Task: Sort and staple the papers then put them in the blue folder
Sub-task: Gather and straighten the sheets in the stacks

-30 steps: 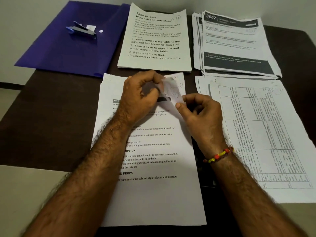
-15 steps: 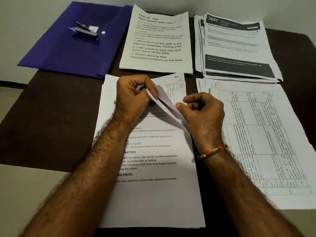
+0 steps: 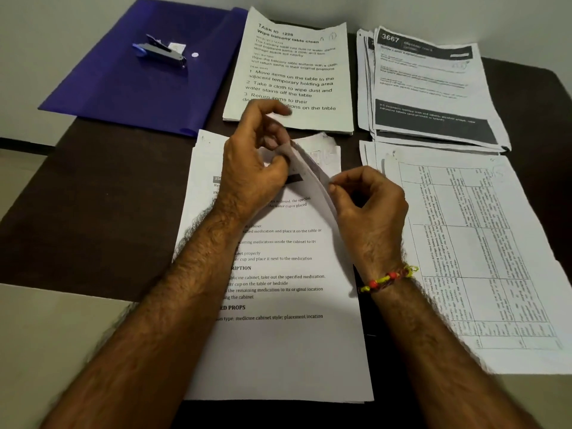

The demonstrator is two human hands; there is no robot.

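Note:
A stack of printed sheets (image 3: 278, 351) lies on the dark table in front of me. Its top sheet's upper right corner (image 3: 309, 171) is folded up and over. My left hand (image 3: 253, 168) pinches that lifted corner between thumb and fingers. Just to the right, my right hand (image 3: 368, 205) pinches the raised right edge of the same sheet. The blue folder (image 3: 123, 85) lies flat at the far left. A blue and grey stapler (image 3: 161, 52) sits on top of it, away from both hands.
Three other paper stacks lie on the dark table (image 3: 93, 196): one headed "Wipe balcony table clean" (image 3: 297, 75) at the back centre, a dark-banded stack (image 3: 433, 91) at the back right, and a sheet with a table grid (image 3: 483, 258) at the right.
The top sheet's corner has been lifted higher and curled further over. My left index finger has risen off the paper. My right hand has shifted slightly right along the edge.

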